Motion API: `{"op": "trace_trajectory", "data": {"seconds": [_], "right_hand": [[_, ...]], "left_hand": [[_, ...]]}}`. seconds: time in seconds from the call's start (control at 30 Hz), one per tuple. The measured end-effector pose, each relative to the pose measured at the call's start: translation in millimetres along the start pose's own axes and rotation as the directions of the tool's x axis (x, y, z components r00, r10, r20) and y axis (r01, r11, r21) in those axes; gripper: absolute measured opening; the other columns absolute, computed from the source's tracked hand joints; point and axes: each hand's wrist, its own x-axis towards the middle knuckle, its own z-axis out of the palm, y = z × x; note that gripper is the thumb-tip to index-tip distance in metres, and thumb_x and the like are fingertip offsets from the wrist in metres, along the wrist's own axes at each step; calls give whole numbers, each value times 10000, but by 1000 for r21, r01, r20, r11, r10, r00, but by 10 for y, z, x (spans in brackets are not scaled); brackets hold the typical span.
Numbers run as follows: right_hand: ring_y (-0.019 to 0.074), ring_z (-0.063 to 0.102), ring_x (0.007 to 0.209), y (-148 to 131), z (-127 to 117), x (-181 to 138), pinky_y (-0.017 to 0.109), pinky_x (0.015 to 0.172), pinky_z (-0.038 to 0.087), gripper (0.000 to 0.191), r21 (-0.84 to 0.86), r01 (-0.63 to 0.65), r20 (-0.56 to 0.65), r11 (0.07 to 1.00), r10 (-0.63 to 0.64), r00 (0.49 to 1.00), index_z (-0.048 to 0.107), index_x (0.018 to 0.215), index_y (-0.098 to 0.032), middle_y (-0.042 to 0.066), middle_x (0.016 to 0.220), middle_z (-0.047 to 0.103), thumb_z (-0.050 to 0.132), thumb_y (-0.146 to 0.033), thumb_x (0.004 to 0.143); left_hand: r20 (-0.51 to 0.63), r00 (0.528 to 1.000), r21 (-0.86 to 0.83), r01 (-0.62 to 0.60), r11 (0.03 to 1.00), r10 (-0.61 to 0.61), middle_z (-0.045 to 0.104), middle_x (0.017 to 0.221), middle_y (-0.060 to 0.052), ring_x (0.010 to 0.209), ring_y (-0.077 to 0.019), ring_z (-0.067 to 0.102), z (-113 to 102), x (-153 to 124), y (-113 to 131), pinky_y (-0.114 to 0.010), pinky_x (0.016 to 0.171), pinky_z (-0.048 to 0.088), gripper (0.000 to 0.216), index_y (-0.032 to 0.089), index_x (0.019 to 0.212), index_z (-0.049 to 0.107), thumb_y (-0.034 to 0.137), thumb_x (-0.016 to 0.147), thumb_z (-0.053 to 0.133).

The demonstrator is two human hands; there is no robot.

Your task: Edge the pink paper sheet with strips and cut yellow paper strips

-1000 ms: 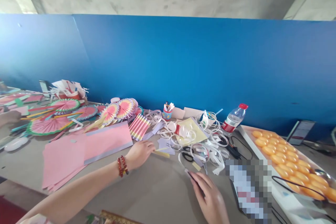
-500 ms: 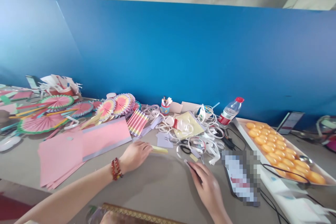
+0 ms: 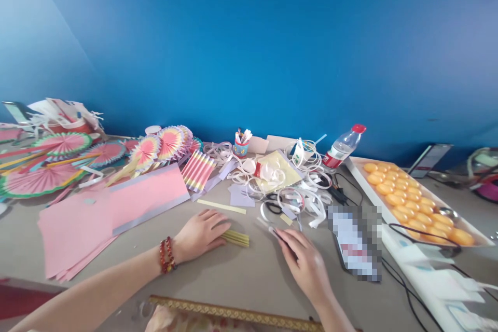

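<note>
To keep its pleats aligned, the folded yellow paper (image 3: 239,239) on the grey surface (image 3: 268,285) wants even pressure (slim tool (image 3: 277,235) pointed clear). The left hand (image 3: 199,236), fingers loosely extended, covers its left end; whether it pinches, I cannot tell. The right hand (image 3: 307,263) has fingers curled around the tool.

From the desk's (image 3: 272,280) near edge, a pen cup (image 3: 241,149) sits at twelve o'clock before a blue partition (image 3: 249,46). A red-capped bottle (image 3: 343,149) is at one o'clock; a pale tray (image 3: 369,191) of orange rounded pieces (image 3: 396,200) lies at two.
</note>
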Motion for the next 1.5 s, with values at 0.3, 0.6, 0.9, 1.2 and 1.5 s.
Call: {"op": "trace_trajectory", "data": {"seconds": [0.3,0.6,0.9,1.2,1.5], "right_hand": [[201,666,911,-2,13,-25,328,806,550,274,26,-35,67,999,33,997,665,1157,-240,78,1013,683,462,-237,973],[201,668,906,-9,21,-25,310,783,552,270,12,-39,62,999,38,997,676,1139,-237,78,1006,683,464,-249,972],[201,651,900,-28,33,-54,330,798,536,265,13,0,75,1000,-1,997,650,1156,-220,81,1017,672,470,-182,965],[198,634,911,-99,19,-3,326,783,537,306,23,89,172,996,-92,981,636,1182,-217,80,1021,662,455,-111,959],[198,630,898,-87,77,-11,334,776,528,294,30,78,143,997,-81,986,626,1181,-215,80,1021,659,484,-104,949]], "left_hand": [[-7,998,-46,-67,997,67,648,1157,-63,1082,-203,580,96,-41,27,-376,960,464,221,220,1118,596,161,1009,412],[56,998,-73,-8,997,12,630,1122,-81,1050,-221,577,13,120,-81,-382,963,465,207,192,1122,586,289,1011,441],[-24,996,112,-85,990,89,628,1137,-78,1015,-210,586,155,65,-85,-368,882,490,231,199,1195,576,179,1003,448],[-29,989,155,-139,978,145,651,1052,-92,959,-210,590,96,95,-50,-357,837,497,218,145,1170,572,146,995,443],[-60,987,157,-137,978,148,655,1022,-89,934,-203,593,102,93,-50,-346,826,497,226,138,1174,579,131,986,454]]}}
